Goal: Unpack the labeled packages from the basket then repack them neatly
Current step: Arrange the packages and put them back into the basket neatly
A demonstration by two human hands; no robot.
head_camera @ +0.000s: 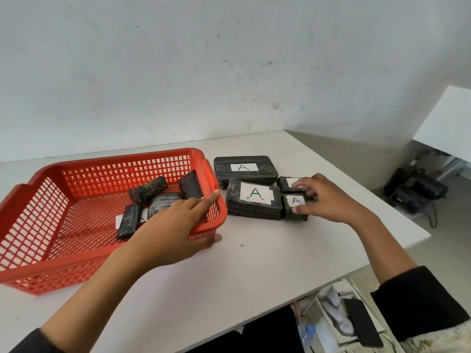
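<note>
A red mesh basket (84, 171) sits on the left of the white table and holds several small black wrapped packages (147, 192). My left hand (175, 225) grips the basket's right rim, thumb outside and fingers inside. Right of the basket lie two large black packages labelled A, one at the back (244, 170) and one in front (254, 200). Beside them are two small labelled packages (295, 207). My right hand (328, 197) rests on these two small packages, fingertips touching both, thumb against the nearer one.
The white table (254, 263) ends in an edge on the right and front right. A white wall stands close behind. Below the table's right side are cables and dark devices (418, 192), and a crate with a bottle and a dark phone-like object (362, 322).
</note>
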